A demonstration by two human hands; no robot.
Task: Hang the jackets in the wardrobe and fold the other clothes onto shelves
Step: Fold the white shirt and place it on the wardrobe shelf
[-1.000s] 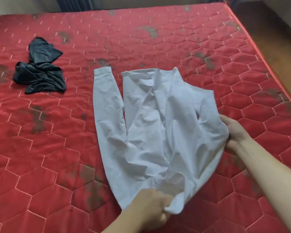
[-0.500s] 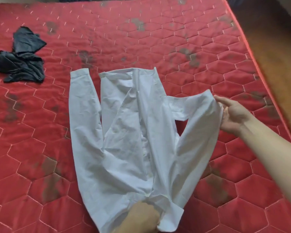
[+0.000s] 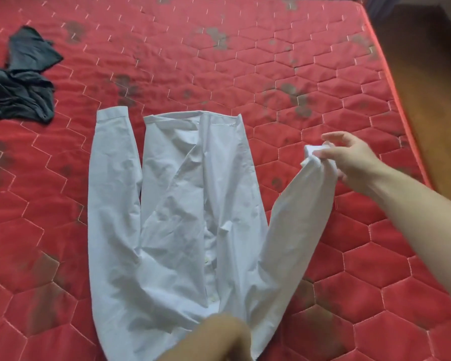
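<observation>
Down at the bottom edge, the left hand [image 3: 219, 337] is blurred and partly cut off by the frame; it rests on the collar end of the white shirt [image 3: 182, 217], but whether its fingers are curled into the cloth or lying flat cannot be told. The shirt lies spread on the red mattress [image 3: 271, 74], collar toward the person and hem toward the far side, its front creased, with a few buttons faintly visible down the middle. One sleeve lies straight along the body on the left, its cuff beside the hem. The other sleeve [image 3: 297, 217] is drawn out to the right, and the right hand [image 3: 349, 162] pinches its cuff between thumb and fingers, raised a little off the mattress; the cuff is bunched, so its shape is hard to read. A dark garment [image 3: 21, 84] lies crumpled at the far left, running out of the frame there. Dark wooden floor [image 3: 427, 100] shows past the mattress's right edge.
</observation>
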